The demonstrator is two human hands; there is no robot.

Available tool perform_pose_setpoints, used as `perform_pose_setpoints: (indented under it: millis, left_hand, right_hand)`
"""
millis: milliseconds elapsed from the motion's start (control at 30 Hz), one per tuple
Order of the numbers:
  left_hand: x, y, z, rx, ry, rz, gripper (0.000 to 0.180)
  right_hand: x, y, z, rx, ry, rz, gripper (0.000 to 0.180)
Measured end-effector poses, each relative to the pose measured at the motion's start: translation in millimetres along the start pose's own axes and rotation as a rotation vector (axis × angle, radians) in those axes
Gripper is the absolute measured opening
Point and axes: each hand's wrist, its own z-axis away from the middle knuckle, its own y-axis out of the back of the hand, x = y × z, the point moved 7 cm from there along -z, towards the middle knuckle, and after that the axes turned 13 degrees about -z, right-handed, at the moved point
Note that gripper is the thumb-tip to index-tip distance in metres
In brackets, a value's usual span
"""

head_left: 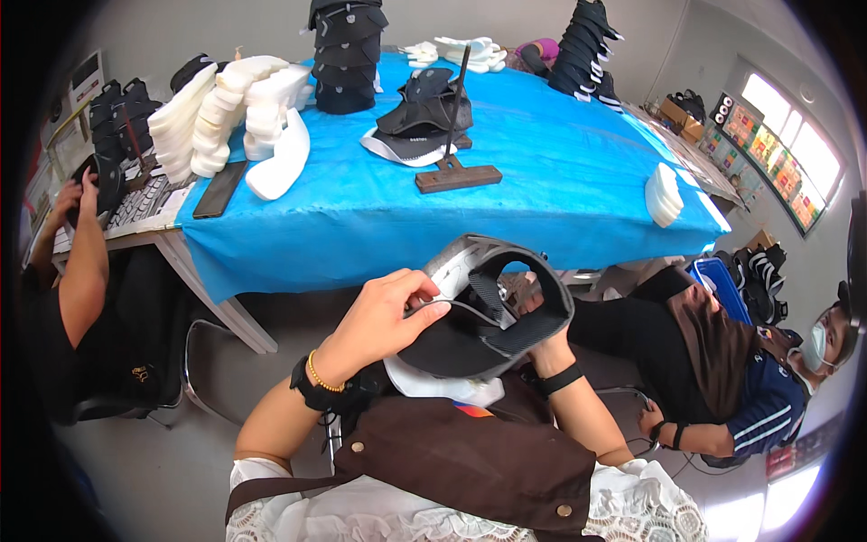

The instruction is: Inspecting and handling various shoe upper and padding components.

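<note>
A black-and-grey cap [461,348] is held over my lap, turned so its opening and inner sweatband show. My left hand [388,312] pinches the cap's left edge between thumb and fingers. My right hand [547,350] supports it from the right and behind; most of that hand is hidden by the cap, though some fingers show through the opening. Beneath the cap a white curved piece [447,387] sticks out, and I cannot tell whether it is attached. Ahead of me, the table edge with its blue cover [361,244] lies just past the cap.
On the table stand a wooden base with an upright rod [459,177], a few caps [420,117], tall cap stacks [348,59] [585,50], and white curved pads [278,158]. A dark bar [219,190] lies at left. People sit at left [86,271] and right [768,388].
</note>
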Motion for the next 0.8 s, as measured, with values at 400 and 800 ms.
perform_pose_setpoints:
  millis: [400, 800]
  left_hand:
    - [-49, -114, -11, -0.414, 0.214, -0.337, 0.070]
    - [-42, -111, -2, -0.125, 0.142, -0.389, 0.029]
  right_hand:
    - [24, 24, 43, -0.001, -0.053, 0.693, 0.024]
    - [33, -113, 23, -0.647, -0.126, 1.867, 0.059]
